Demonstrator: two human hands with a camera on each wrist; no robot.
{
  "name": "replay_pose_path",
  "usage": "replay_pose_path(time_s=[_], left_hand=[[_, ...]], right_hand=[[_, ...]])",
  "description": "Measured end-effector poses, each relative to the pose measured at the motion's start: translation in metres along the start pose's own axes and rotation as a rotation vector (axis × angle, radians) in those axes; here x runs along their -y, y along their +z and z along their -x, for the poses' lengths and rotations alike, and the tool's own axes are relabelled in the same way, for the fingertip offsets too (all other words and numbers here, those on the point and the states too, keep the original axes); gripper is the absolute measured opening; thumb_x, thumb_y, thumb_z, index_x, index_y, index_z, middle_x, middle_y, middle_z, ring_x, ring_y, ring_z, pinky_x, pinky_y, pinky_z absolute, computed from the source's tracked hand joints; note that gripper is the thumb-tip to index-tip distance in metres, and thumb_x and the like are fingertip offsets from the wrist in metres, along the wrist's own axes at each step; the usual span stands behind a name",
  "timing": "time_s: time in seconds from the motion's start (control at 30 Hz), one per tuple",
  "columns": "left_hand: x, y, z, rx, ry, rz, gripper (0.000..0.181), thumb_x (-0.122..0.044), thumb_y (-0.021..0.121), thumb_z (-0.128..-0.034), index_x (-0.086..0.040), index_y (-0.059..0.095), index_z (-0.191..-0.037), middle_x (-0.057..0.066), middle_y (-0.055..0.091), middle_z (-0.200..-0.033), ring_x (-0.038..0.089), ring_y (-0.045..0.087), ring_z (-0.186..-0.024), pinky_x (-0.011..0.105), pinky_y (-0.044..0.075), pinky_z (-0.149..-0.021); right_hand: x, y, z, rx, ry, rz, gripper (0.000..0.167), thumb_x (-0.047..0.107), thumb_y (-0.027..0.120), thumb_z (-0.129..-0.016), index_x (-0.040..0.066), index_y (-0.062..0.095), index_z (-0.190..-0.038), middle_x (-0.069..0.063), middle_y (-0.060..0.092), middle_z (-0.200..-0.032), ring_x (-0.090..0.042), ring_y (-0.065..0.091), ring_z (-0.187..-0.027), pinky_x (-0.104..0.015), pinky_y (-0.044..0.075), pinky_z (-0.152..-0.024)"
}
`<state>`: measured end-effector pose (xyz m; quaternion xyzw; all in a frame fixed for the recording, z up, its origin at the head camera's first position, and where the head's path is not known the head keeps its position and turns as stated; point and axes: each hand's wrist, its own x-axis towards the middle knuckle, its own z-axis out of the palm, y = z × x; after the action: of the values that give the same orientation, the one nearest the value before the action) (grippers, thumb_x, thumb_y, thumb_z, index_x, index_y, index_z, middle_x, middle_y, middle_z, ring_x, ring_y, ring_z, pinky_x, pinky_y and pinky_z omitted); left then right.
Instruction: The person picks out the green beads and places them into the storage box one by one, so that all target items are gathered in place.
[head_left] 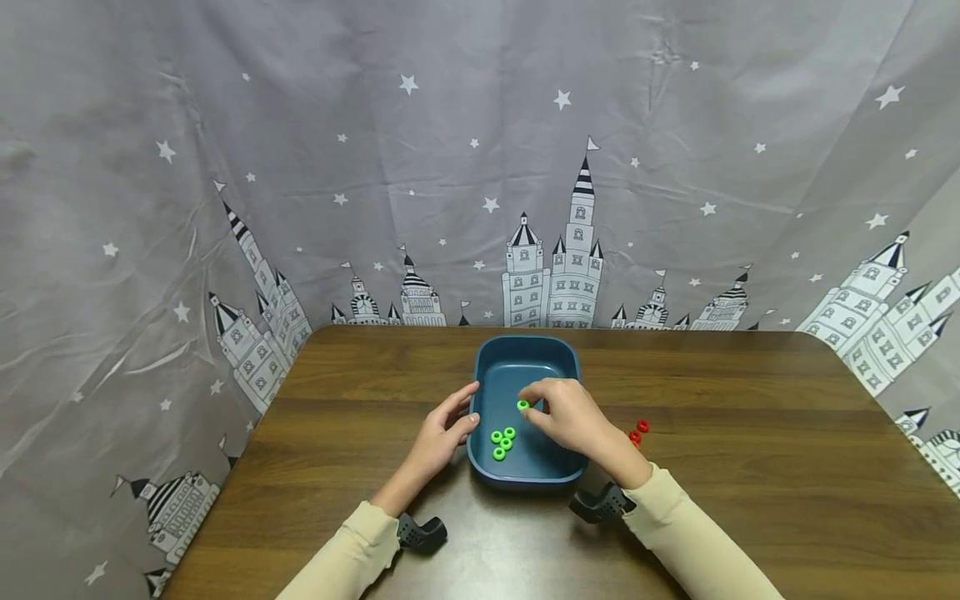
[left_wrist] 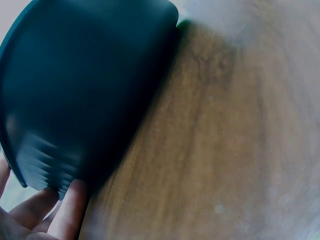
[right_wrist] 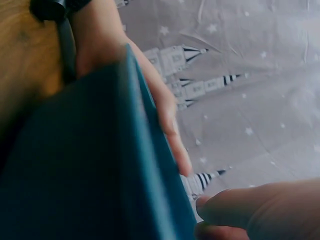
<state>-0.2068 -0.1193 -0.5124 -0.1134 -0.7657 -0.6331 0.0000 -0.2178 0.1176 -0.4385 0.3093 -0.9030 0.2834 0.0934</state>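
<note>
A dark blue rectangular tub (head_left: 527, 479) stands on the table. Between the thumb and index finger of my right hand (head_left: 567, 414) is a small green ring (head_left: 522, 409), pinched above the tub's floor. Several more green rings (head_left: 498, 454) lie in a loose cluster inside, toward the near left. My left hand (head_left: 441, 429) rests against the tub's left side. In the left wrist view its fingers (left_wrist: 71, 205) touch the outer wall; in the right wrist view, one finger extends along that side. The pinched ring is hardly visible in the right wrist view.
Several red rings (head_left: 636, 436) lie on the wooden table (head_left: 750, 442) right of the tub, partly behind my right forearm. A grey curtain (head_left: 450, 167) with castles and stars hangs behind the table's back edge. Dark devices are strapped to both wrists.
</note>
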Motion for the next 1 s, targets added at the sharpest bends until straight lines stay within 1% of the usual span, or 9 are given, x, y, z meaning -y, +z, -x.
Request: replay_pose_path(time_s=[0.07, 0.13, 0.33, 0.5, 0.73, 0.87, 1.0], left_hand=[[0.000, 0.000, 0.000, 0.003, -0.002, -0.001, 0.050, -0.009, 0.058, -0.1017, -0.012, 0.050, -0.151, 0.026, 0.056, -0.145, 0.038, 0.062, -0.122, 0.039, 0.061, -0.084], [0.000, 0.000, 0.000, 0.006, -0.003, 0.002, 0.050, -0.009, 0.058, -0.1020, -0.012, 0.049, -0.151, 0.026, 0.056, -0.145, 0.038, 0.062, -0.122, 0.040, 0.061, -0.085], [-0.001, 0.000, 0.001, 0.010, -0.001, 0.008, 0.050, -0.010, 0.058, -0.1024, -0.011, 0.049, -0.152, 0.026, 0.055, -0.146, 0.039, 0.062, -0.122, 0.044, 0.061, -0.087], [-0.002, 0.000, 0.001, 0.005, -0.002, 0.009, 0.050, -0.010, 0.058, -0.1022, -0.012, 0.049, -0.151, 0.026, 0.056, -0.146, 0.038, 0.062, -0.122, 0.044, 0.061, -0.086], [-0.002, 0.000, 0.000, -0.003, -0.007, -0.006, 0.049, -0.010, 0.058, -0.1021, -0.014, 0.051, -0.151, 0.025, 0.056, -0.146, 0.038, 0.062, -0.122, 0.045, 0.061, -0.087], [-0.001, 0.000, 0.000, 0.000, -0.009, -0.010, 0.050, -0.011, 0.058, -0.1024, -0.013, 0.050, -0.151, 0.025, 0.056, -0.146, 0.038, 0.062, -0.122, 0.047, 0.061, -0.088], [0.000, 0.000, 0.000, -0.001, -0.007, -0.009, 0.049, -0.011, 0.058, -0.1024, -0.013, 0.050, -0.151, 0.025, 0.056, -0.146, 0.038, 0.062, -0.122, 0.045, 0.061, -0.087]], right_hand=[[0.003, 0.004, -0.001, 0.016, -0.011, -0.001, 0.017, 0.011, 0.075, -0.089, 0.003, 0.078, -0.104, -0.007, 0.078, -0.097, -0.019, 0.071, -0.080, -0.024, 0.055, -0.068], [0.005, 0.008, -0.002, 0.033, -0.010, -0.010, 0.018, 0.012, 0.075, -0.089, 0.003, 0.078, -0.105, -0.007, 0.078, -0.097, -0.022, 0.073, -0.084, -0.028, 0.057, -0.071], [0.007, 0.017, -0.001, 0.090, 0.014, -0.016, 0.018, 0.011, 0.074, -0.090, 0.003, 0.078, -0.106, -0.007, 0.079, -0.098, -0.019, 0.073, -0.088, -0.035, 0.060, -0.076], [0.006, 0.021, -0.002, 0.124, 0.025, -0.008, 0.017, 0.009, 0.074, -0.089, 0.003, 0.078, -0.104, -0.008, 0.079, -0.096, -0.020, 0.074, -0.090, -0.040, 0.060, -0.079], [0.003, 0.026, 0.000, 0.163, 0.038, 0.022, 0.016, 0.008, 0.076, -0.087, 0.003, 0.078, -0.102, -0.007, 0.079, -0.092, -0.021, 0.074, -0.088, -0.040, 0.060, -0.076], [0.003, 0.026, 0.000, 0.197, 0.048, 0.015, 0.015, 0.009, 0.077, -0.086, 0.004, 0.078, -0.101, -0.007, 0.079, -0.092, -0.020, 0.073, -0.087, -0.040, 0.060, -0.076], [0.005, 0.025, 0.000, 0.224, 0.046, 0.016, 0.013, 0.010, 0.078, -0.085, 0.005, 0.079, -0.098, -0.006, 0.079, -0.090, -0.018, 0.072, -0.084, -0.037, 0.059, -0.074]])
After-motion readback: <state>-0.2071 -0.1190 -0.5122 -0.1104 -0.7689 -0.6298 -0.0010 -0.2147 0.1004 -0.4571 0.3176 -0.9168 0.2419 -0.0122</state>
